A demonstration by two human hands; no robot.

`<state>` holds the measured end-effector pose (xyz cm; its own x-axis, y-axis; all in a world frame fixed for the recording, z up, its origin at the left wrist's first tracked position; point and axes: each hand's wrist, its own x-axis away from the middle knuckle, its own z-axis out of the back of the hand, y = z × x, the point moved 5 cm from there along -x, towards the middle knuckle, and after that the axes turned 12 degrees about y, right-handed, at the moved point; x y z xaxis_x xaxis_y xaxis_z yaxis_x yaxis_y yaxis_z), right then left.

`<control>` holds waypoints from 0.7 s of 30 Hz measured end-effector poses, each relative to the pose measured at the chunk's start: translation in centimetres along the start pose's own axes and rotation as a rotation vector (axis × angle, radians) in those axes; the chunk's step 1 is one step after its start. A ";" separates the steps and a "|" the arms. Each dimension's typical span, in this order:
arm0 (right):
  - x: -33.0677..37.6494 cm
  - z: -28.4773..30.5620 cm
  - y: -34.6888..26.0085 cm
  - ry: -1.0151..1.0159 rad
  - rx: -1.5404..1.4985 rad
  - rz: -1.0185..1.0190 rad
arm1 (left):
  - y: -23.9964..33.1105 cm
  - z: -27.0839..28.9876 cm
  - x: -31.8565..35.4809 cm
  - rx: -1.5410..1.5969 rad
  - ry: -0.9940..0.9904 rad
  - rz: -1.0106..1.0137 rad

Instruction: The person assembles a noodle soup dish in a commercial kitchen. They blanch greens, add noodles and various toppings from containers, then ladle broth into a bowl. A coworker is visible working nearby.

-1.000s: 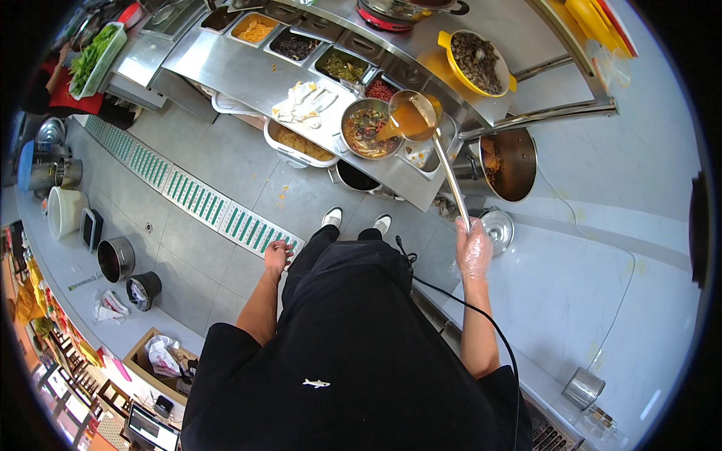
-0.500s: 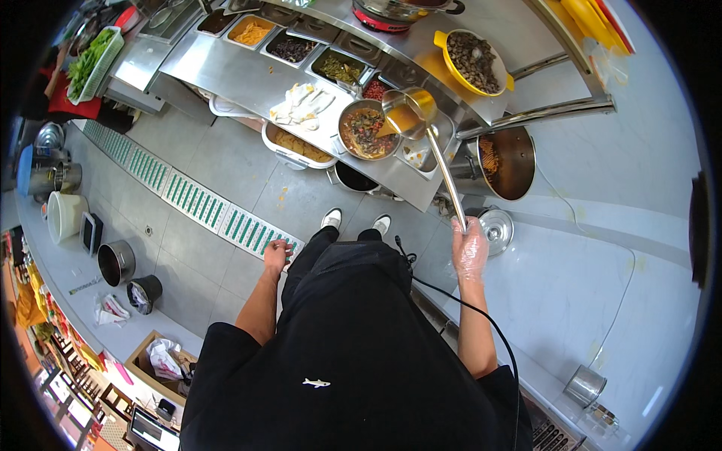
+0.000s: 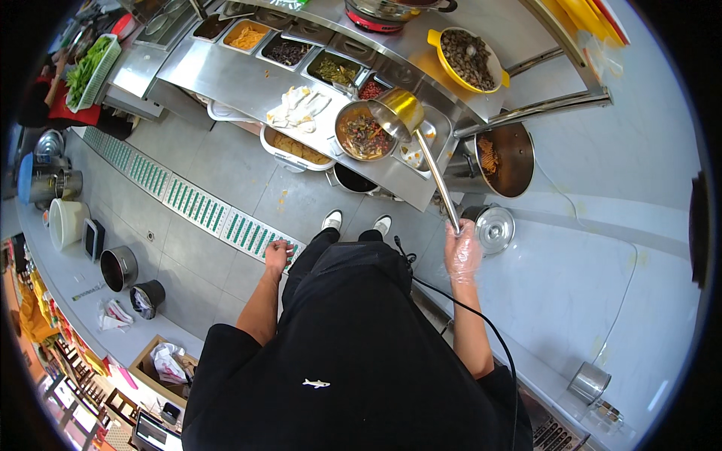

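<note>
A clear plastic glove covers my right hand (image 3: 462, 254), which is closed around the end of a long metal handle. At the far end of that handle, the deep metal ladle (image 3: 400, 111) is tipped over the right edge of a round metal bowl (image 3: 364, 137). Dark, reddish mixed food in broth fills the bowl, which sits at the counter's near edge. My left hand (image 3: 279, 255) hangs bare by my side above the floor, its fingers loosely bent and apart, holding nothing.
Left of the bowl lies a white cloth (image 3: 298, 110) on the steel counter (image 3: 203, 71). Behind stand several ingredient pans (image 3: 336, 69). A yellow colander (image 3: 474, 68) sits on the raised shelf. A tall pot (image 3: 519, 177) stands right; a lidded pot (image 3: 495, 229) is by my right hand.
The ladle has tipped further over and shifted slightly left; the broth seen pouring from it earlier no longer shows. My right hand moved slightly left and down. My left hand stays in place.
</note>
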<state>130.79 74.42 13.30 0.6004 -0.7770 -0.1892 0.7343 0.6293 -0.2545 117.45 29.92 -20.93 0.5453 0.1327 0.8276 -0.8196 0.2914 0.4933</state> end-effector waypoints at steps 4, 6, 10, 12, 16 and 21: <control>0.7 -1.7 1.1 -0.061 -0.074 -0.023 | -0.4 0.1 0.1 0.005 -0.007 0.004; 0.7 -2.4 1.2 -0.109 -0.125 -0.040 | -0.3 0.2 0.4 0.005 0.001 0.016; 1.4 -4.2 2.4 -0.213 -0.470 -0.173 | 0.0 0.0 0.7 -0.027 -0.005 -0.002; 1.7 -4.6 3.2 -0.312 -0.508 -0.273 | -0.2 -0.2 0.4 -0.049 -0.009 0.003; 2.7 -4.1 3.9 -0.547 -0.662 -0.604 | -0.5 -0.8 -0.1 -0.051 -0.044 0.014; 4.1 -1.1 5.8 -0.573 -0.831 -0.644 | 0.5 -2.1 -0.2 -0.097 -0.095 -0.016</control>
<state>137.19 74.89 10.04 0.4059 -0.6940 0.5946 0.6492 -0.2390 -0.7221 117.31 32.03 -21.37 0.5356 0.0387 0.8436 -0.7875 0.3835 0.4824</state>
